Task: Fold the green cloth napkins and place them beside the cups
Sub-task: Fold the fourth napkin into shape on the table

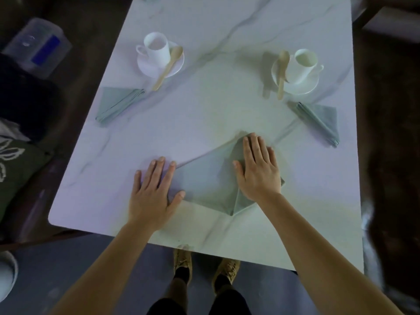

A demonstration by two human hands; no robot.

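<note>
A green cloth napkin (204, 180) lies flat near the front of the white marble table (204, 114), partly folded with a flap turned over on its right side. My left hand (154, 189) presses its left corner with straight fingers. My right hand (259, 171) lies flat on the folded right flap. A folded green napkin (117, 103) lies in front of the left cup (156, 47). Another folded napkin (320, 121) lies in front of the right cup (304, 62).
Each cup stands on a white saucer (175, 64) (306, 87) with a wooden spoon (168, 67) (283, 73) leaning on it. A clear plastic container (36, 46) and a dark cushion (18, 169) sit left of the table. My feet (204, 267) show under the front edge.
</note>
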